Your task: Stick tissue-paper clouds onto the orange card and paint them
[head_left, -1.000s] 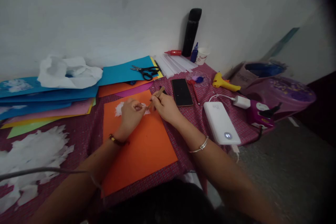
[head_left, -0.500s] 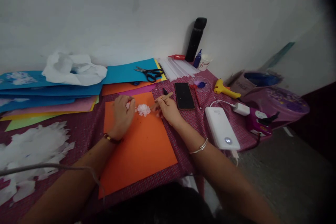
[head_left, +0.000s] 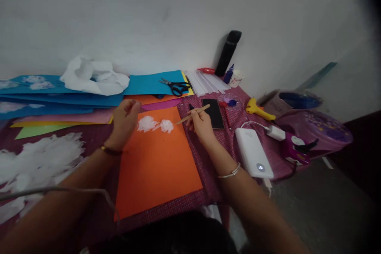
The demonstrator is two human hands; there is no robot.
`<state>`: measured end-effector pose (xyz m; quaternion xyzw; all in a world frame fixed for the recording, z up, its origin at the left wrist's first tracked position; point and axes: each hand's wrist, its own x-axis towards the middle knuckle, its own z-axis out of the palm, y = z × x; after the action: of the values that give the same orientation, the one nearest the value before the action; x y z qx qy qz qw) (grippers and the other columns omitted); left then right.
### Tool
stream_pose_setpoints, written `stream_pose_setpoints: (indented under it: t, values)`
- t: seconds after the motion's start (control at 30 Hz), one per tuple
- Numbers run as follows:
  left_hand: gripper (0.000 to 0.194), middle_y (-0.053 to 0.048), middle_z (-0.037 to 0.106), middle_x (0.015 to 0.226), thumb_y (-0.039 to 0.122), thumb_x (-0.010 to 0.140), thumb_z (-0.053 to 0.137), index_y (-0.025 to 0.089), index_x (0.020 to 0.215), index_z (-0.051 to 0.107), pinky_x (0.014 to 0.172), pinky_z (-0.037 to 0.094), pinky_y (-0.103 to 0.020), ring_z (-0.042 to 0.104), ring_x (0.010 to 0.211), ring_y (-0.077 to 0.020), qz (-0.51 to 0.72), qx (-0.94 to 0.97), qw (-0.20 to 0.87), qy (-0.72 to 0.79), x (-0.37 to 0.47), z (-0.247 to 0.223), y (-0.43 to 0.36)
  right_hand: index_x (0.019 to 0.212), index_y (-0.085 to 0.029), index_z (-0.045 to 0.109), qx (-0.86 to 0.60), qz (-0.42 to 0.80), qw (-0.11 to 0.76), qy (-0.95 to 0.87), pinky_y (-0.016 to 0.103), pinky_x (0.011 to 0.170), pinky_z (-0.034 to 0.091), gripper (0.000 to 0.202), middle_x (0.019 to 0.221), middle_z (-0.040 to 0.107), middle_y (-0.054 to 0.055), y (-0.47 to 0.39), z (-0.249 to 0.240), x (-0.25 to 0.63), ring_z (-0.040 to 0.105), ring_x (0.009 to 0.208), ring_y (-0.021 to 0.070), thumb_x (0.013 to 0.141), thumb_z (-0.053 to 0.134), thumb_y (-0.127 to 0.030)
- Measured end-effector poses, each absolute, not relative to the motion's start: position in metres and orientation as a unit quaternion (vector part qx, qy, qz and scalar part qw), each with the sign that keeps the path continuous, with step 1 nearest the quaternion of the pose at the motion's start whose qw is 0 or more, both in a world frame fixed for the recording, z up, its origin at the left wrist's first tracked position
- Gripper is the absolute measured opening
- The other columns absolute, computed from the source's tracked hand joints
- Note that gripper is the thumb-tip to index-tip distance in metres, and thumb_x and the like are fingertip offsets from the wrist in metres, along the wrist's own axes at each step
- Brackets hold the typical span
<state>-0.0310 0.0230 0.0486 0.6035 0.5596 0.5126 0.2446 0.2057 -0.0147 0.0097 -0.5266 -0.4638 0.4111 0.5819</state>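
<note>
My right hand [head_left: 200, 124] grips a flat wooden craft stick [head_left: 193, 114], whose lower end points at the orange paper [head_left: 160, 174]. On this sheet are two white tissue clusters [head_left: 147, 123], side by side near its top edge. My left hand [head_left: 126, 119] is raised at the sheet's upper left corner, apart from the clusters. Its fingers are curled together, and what they hold, if anything, is hidden. A heap of torn white tissue pieces [head_left: 44, 156] lies on the cloth to the left.
Behind are scissors [head_left: 175, 86] on blue paper [head_left: 145, 83] and a white tissue roll [head_left: 92, 77]. To the right lie a black phone [head_left: 216, 113], a white power bank [head_left: 254, 152] and a yellow glue gun [head_left: 258, 110]. A grey cable [head_left: 68, 189] crosses the front left.
My left hand has moved left and up, off the sheet, uncovering the left tissue cluster. My right hand has drawn slightly right with the craft stick. The view has shifted a little.
</note>
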Motion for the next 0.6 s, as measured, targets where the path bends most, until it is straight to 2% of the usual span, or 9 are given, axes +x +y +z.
stream_pose_setpoints:
  t: [0.1, 0.2, 0.33, 0.43, 0.6]
  values:
    - [0.019, 0.002, 0.049, 0.062, 0.033, 0.081, 0.061, 0.017, 0.070, 0.061, 0.060, 0.030, -0.025, 0.044, 0.063, -0.0137, 0.466, 0.633, 0.235, 0.572, -0.076, 0.082, 0.020, 0.080, -0.018, 0.057, -0.517, 0.411, 0.585, -0.470, 0.019, 0.036, 0.033, 0.025, 0.049, 0.056, -0.005, -0.018, 0.011, 0.209, 0.045, 0.035, 0.0087, 0.085, 0.051, -0.042]
    - [0.018, -0.001, 0.057, 0.066, 0.033, 0.079, 0.065, 0.017, 0.072, 0.065, 0.058, 0.032, -0.023, 0.049, 0.063, -0.0134, 0.382, 0.661, 0.276, 0.584, -0.129, 0.105, -0.001, 0.081, -0.018, 0.058, -0.518, 0.400, 0.588, -0.476, 0.020, 0.036, 0.032, 0.023, 0.050, 0.056, -0.004, -0.022, 0.013, 0.210, 0.045, 0.036, 0.0090, 0.084, 0.056, -0.040]
    - [0.018, -0.002, 0.060, 0.061, 0.036, 0.073, 0.069, 0.019, 0.067, 0.067, 0.052, 0.035, -0.025, 0.050, 0.055, -0.0149, 0.271, 0.671, 0.298, 0.623, -0.182, 0.107, -0.055, 0.080, -0.019, 0.061, -0.528, 0.388, 0.572, -0.493, 0.023, 0.036, 0.028, 0.019, 0.054, 0.059, 0.001, -0.028, 0.021, 0.205, 0.047, 0.037, 0.0106, 0.087, 0.055, -0.037]
    - [0.015, -0.004, 0.066, 0.071, 0.036, 0.074, 0.066, 0.021, 0.073, 0.068, 0.062, 0.043, -0.028, 0.059, 0.066, -0.0189, 0.206, 0.718, 0.235, 0.622, -0.202, 0.092, -0.102, 0.078, -0.020, 0.062, -0.529, 0.380, 0.560, -0.513, 0.026, 0.038, 0.029, 0.019, 0.055, 0.060, 0.003, -0.035, 0.028, 0.199, 0.048, 0.037, 0.0120, 0.087, 0.056, -0.035]
    - [0.013, -0.007, 0.065, 0.084, 0.029, 0.082, 0.057, 0.021, 0.084, 0.066, 0.077, 0.043, -0.034, 0.060, 0.082, -0.0230, 0.124, 0.761, 0.089, 0.631, -0.215, 0.059, -0.148, 0.078, -0.022, 0.063, -0.539, 0.368, 0.539, -0.533, 0.028, 0.040, 0.033, 0.018, 0.056, 0.060, 0.004, -0.040, 0.028, 0.193, 0.050, 0.039, 0.0139, 0.088, 0.056, -0.035]
